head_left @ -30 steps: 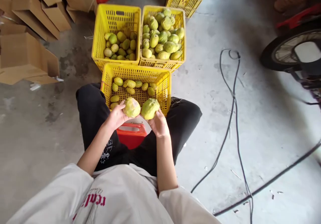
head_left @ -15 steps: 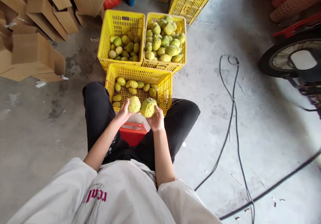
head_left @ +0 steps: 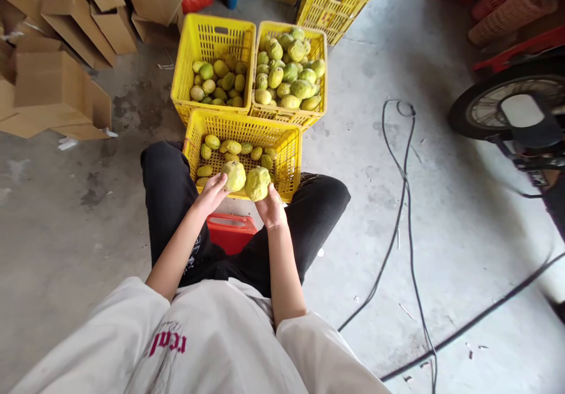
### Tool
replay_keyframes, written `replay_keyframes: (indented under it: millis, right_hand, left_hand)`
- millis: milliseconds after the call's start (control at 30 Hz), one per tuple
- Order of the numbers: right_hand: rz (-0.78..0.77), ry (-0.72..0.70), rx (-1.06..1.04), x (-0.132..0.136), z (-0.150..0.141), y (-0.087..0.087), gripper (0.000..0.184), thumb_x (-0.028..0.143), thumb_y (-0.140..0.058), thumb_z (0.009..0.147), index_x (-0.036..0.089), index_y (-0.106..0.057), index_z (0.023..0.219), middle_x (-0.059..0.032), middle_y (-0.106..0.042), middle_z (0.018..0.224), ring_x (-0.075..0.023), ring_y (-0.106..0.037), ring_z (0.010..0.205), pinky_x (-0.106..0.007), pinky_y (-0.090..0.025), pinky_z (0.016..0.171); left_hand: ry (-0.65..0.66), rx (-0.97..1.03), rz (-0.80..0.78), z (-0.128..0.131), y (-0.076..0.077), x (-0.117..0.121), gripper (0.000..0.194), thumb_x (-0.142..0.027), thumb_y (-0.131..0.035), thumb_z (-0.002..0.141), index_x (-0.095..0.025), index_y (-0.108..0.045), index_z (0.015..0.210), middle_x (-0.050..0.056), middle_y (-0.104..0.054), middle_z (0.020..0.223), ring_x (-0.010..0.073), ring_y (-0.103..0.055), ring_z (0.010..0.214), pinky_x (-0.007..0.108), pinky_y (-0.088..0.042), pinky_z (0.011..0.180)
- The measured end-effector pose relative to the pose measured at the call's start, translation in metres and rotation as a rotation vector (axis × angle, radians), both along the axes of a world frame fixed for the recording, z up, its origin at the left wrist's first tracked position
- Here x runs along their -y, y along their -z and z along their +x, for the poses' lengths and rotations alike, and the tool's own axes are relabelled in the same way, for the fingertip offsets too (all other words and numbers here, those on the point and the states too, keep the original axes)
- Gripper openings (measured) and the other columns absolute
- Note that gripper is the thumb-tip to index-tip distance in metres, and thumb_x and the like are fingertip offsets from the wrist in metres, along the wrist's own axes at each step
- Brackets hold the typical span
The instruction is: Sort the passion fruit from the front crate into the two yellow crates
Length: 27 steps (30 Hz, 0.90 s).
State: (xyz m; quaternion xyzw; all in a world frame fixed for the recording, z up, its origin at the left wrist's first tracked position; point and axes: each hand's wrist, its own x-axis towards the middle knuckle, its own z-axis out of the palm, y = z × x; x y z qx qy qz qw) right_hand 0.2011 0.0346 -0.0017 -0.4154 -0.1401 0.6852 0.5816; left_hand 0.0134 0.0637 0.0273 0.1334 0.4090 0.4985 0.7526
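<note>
My left hand (head_left: 212,194) is closed around a yellow-green fruit (head_left: 234,175). My right hand (head_left: 271,210) grips a second, greener fruit (head_left: 258,183) beside it. Both fruits are held side by side over the near edge of the nearest yellow crate (head_left: 289,141), which sits between my knees and holds several loose fruits on its bottom. I am seated on a red stool (head_left: 231,232).
Two more yellow crates stand behind: the far left crate (head_left: 207,35) is partly filled, the far right crate (head_left: 318,40) is heaped with fruit. Cardboard boxes (head_left: 53,88) lie at left. Black cables (head_left: 406,194) cross the concrete floor at right, by a motorbike wheel (head_left: 489,108).
Both hands with their fruits have drifted slightly forward toward the near crate. The view shifted a little; nothing was let go.
</note>
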Motion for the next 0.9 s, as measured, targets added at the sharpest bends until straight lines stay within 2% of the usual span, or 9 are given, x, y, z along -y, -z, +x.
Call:
replay_keyframes:
  millis: [100, 200, 300, 367, 500, 633, 700, 800, 900]
  right_hand:
    - [-0.038, -0.037, -0.017, 0.003, 0.003, -0.003, 0.058, 0.062, -0.104, 0.077, 0.034, -0.077, 0.121, -0.0037, -0.083, 0.141, -0.0333, -0.069, 0.153, -0.058, -0.064, 0.126]
    - [-0.090, -0.081, 0.007, 0.005, 0.006, -0.002, 0.059, 0.056, -0.105, 0.078, 0.038, -0.071, 0.124, 0.0015, -0.080, 0.145, -0.0289, -0.073, 0.142, -0.055, -0.071, 0.115]
    - [-0.130, -0.067, 0.034, 0.002, 0.003, 0.003, 0.050, 0.057, -0.096, 0.086, 0.037, -0.069, 0.122, 0.0001, -0.079, 0.144, -0.0271, -0.073, 0.138, -0.047, -0.074, 0.104]
    - [-0.139, -0.046, 0.027, -0.002, 0.000, 0.005, 0.039, 0.058, -0.085, 0.092, 0.036, -0.068, 0.120, -0.0008, -0.079, 0.141, -0.0279, -0.072, 0.140, -0.046, -0.074, 0.101]
    - [-0.093, 0.044, 0.014, -0.006, -0.003, 0.004, 0.030, 0.047, -0.080, 0.091, 0.037, -0.068, 0.116, 0.0015, -0.081, 0.137, -0.0283, -0.070, 0.144, -0.051, -0.070, 0.109]
    - [-0.043, 0.083, 0.010, -0.004, -0.003, -0.001, 0.036, 0.046, -0.085, 0.091, 0.038, -0.070, 0.122, 0.0017, -0.079, 0.147, -0.0258, -0.068, 0.148, -0.051, -0.066, 0.117]
    - [-0.030, 0.077, 0.006, -0.003, -0.004, -0.003, 0.039, 0.049, -0.087, 0.091, 0.036, -0.073, 0.126, -0.0020, -0.079, 0.150, -0.0267, -0.067, 0.152, -0.051, -0.065, 0.120]
    - [-0.015, 0.057, 0.004, -0.004, -0.006, -0.005, 0.044, 0.054, -0.092, 0.088, 0.029, -0.079, 0.122, -0.0098, -0.082, 0.145, -0.0320, -0.067, 0.154, -0.053, -0.062, 0.125]
    - [-0.001, 0.058, 0.019, -0.003, -0.007, -0.008, 0.046, 0.053, -0.095, 0.086, 0.029, -0.080, 0.122, -0.0107, -0.085, 0.139, -0.0331, -0.070, 0.151, -0.053, -0.060, 0.128]
  left_hand:
    - [0.064, -0.037, 0.001, -0.002, 0.009, 0.002, 0.054, -0.040, -0.106, 0.078, -0.022, -0.069, 0.112, 0.013, -0.083, 0.139, 0.0380, -0.068, 0.157, 0.056, -0.061, 0.129]
    - [0.101, -0.112, -0.026, -0.002, 0.014, 0.005, 0.059, -0.040, -0.107, 0.079, -0.025, -0.061, 0.112, 0.009, -0.079, 0.139, 0.0343, -0.074, 0.146, 0.058, -0.068, 0.118]
    - [0.065, -0.135, -0.074, 0.001, 0.014, 0.004, 0.052, -0.038, -0.099, 0.087, -0.028, -0.057, 0.115, 0.006, -0.073, 0.148, 0.0312, -0.072, 0.148, 0.055, -0.070, 0.115]
    - [0.018, -0.104, -0.138, 0.004, 0.010, 0.001, 0.041, -0.039, -0.090, 0.094, -0.029, -0.056, 0.114, 0.006, -0.070, 0.153, 0.0312, -0.068, 0.152, 0.055, -0.070, 0.116]
    - [-0.034, -0.036, -0.233, 0.008, -0.001, -0.004, 0.028, -0.033, -0.079, 0.096, -0.029, -0.057, 0.113, 0.005, -0.073, 0.151, 0.0337, -0.065, 0.156, 0.061, -0.066, 0.120]
    - [-0.041, 0.020, -0.186, 0.009, -0.009, 0.000, 0.024, -0.027, -0.080, 0.096, -0.027, -0.062, 0.112, 0.005, -0.076, 0.149, 0.0325, -0.062, 0.160, 0.063, -0.060, 0.128]
    - [-0.014, 0.052, -0.166, 0.009, -0.012, 0.003, 0.022, -0.026, -0.080, 0.098, -0.026, -0.068, 0.116, 0.006, -0.077, 0.150, 0.0331, -0.061, 0.163, 0.064, -0.056, 0.132]
    - [0.025, 0.088, -0.144, 0.009, -0.012, 0.006, 0.035, -0.027, -0.081, 0.099, -0.025, -0.074, 0.133, 0.011, -0.080, 0.151, 0.0347, -0.060, 0.166, 0.062, -0.052, 0.138]
    - [0.052, 0.094, -0.112, 0.008, -0.010, 0.007, 0.049, -0.028, -0.084, 0.100, -0.024, -0.073, 0.147, 0.013, -0.080, 0.154, 0.0344, -0.061, 0.165, 0.060, -0.050, 0.140]
